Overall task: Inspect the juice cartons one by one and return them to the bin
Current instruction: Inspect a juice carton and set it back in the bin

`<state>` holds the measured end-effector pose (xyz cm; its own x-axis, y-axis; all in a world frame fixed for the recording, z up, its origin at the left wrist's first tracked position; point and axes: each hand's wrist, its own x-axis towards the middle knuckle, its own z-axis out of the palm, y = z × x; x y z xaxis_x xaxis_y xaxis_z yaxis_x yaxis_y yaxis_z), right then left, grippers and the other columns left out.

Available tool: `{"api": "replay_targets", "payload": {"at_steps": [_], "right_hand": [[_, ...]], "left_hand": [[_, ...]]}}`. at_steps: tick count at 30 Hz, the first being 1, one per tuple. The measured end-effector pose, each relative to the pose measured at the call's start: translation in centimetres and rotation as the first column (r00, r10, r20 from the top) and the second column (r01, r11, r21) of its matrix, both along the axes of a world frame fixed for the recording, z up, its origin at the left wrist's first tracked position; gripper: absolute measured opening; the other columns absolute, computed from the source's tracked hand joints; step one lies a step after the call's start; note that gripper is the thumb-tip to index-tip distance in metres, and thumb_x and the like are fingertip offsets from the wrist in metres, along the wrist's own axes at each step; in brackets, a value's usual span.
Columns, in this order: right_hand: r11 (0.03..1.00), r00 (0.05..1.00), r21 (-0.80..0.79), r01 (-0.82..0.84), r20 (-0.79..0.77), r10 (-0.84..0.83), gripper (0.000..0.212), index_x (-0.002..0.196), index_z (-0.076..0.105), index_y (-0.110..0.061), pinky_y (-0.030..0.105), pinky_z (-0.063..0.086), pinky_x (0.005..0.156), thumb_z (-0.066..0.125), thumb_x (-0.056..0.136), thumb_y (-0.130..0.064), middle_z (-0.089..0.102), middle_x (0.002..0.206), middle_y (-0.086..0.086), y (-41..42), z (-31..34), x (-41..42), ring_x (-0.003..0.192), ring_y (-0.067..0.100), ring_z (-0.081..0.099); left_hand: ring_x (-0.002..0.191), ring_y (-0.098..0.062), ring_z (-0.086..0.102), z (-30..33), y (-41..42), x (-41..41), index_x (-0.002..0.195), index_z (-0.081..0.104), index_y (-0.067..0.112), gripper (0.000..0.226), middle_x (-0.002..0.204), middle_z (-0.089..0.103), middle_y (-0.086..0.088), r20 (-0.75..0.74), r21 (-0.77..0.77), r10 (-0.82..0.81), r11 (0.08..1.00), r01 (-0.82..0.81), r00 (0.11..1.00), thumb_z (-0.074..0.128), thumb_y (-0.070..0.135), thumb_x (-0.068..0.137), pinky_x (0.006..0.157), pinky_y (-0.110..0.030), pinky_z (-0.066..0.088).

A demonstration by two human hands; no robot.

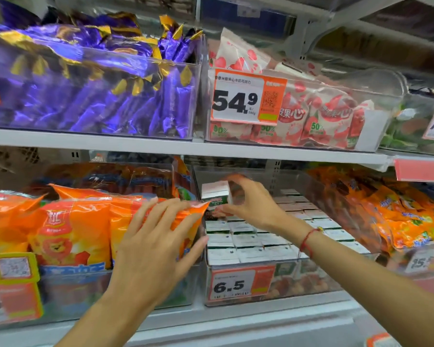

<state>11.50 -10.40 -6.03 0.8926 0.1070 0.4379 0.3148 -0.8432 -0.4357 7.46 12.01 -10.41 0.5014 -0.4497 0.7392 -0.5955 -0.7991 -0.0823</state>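
Note:
A clear plastic bin on the lower shelf holds several small juice cartons packed in rows with white tops up. My right hand reaches into the bin at its back left and pinches one small white and green juice carton between thumb and fingers, raised above the rows. My left hand lies flat with straight fingers on the orange snack bags in the neighbouring bin to the left, its thumb against the juice bin's left wall.
An orange price tag reading 6.5 hangs on the juice bin's front. More orange bags fill the bin to the right. The upper shelf carries bins of purple packets and red and white packets.

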Motion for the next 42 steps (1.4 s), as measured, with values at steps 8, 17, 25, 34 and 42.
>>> {"api": "replay_targets", "payload": {"at_steps": [8, 17, 25, 34, 42], "right_hand": [[0.91, 0.954, 0.398, -0.119, -0.209, 0.216, 0.052, 0.132, 0.048, -0.019, 0.02, 0.055, 0.08, 0.071, 0.087, -0.009, 0.064, 0.11, -0.001, -0.1, -0.3, 1.8, 0.098, 0.012, 0.065], [0.993, 0.953, -0.082, -0.09, -0.297, 0.061, 0.042, 0.126, 0.062, -0.023, 0.036, 0.046, 0.102, 0.068, 0.087, -0.039, 0.06, 0.129, 0.003, -2.0, -2.1, 2.9, 0.118, 0.018, 0.056], [0.906, 0.968, -0.407, -0.116, -0.25, 0.012, 0.035, 0.129, 0.061, -0.028, 0.042, 0.048, 0.092, 0.046, 0.1, -0.039, 0.057, 0.13, -0.001, -1.7, -2.8, 3.1, 0.116, 0.022, 0.054], [0.976, 0.928, -0.215, -0.019, -0.367, -0.062, 0.036, 0.128, 0.058, -0.02, 0.024, 0.041, 0.09, 0.063, 0.093, -0.028, 0.058, 0.132, 0.003, -0.7, -1.5, 7.3, 0.113, 0.019, 0.055], [0.867, 0.838, -0.464, -0.179, -0.534, -0.113, 0.042, 0.125, 0.062, -0.024, 0.026, 0.039, 0.09, 0.066, 0.087, -0.041, 0.061, 0.126, -0.002, 0.2, 1.3, 10.0, 0.102, 0.014, 0.052]], "left_hand": [[0.116, -0.026, 0.054, -0.2, 0.4, 0.1, 0.116, 0.067, 0.022, 0.051, 0.122, 0.063, -0.003, -0.065, 0.034, 0.039, 0.999, -0.037, 0.997, 0.05, 0.059, 0.086, 0.112, -0.04, 0.026], [0.117, -0.027, 0.055, -0.2, 0.0, 0.0, 0.115, 0.066, 0.021, 0.049, 0.123, 0.063, -0.003, -0.071, 0.032, 0.055, 0.998, -0.053, 0.996, 0.052, 0.057, 0.086, 0.112, -0.042, 0.026], [0.118, -0.028, 0.053, -0.4, 0.0, 0.0, 0.114, 0.066, 0.021, 0.047, 0.123, 0.062, -0.005, -0.06, 0.037, 0.062, 0.998, -0.06, 0.996, 0.056, 0.056, 0.084, 0.114, -0.04, 0.023], [0.119, -0.027, 0.053, -0.3, -0.2, 0.1, 0.114, 0.066, 0.021, 0.045, 0.124, 0.062, -0.004, -0.038, 0.013, 0.052, 0.999, -0.052, 0.998, 0.058, 0.055, 0.084, 0.115, -0.041, 0.023], [0.119, -0.025, 0.049, -0.5, -0.3, 0.1, 0.113, 0.064, 0.021, 0.044, 0.124, 0.061, -0.004, -0.031, -0.003, 0.046, 0.999, -0.046, 0.998, 0.059, 0.054, 0.084, 0.116, -0.04, 0.022]]}}
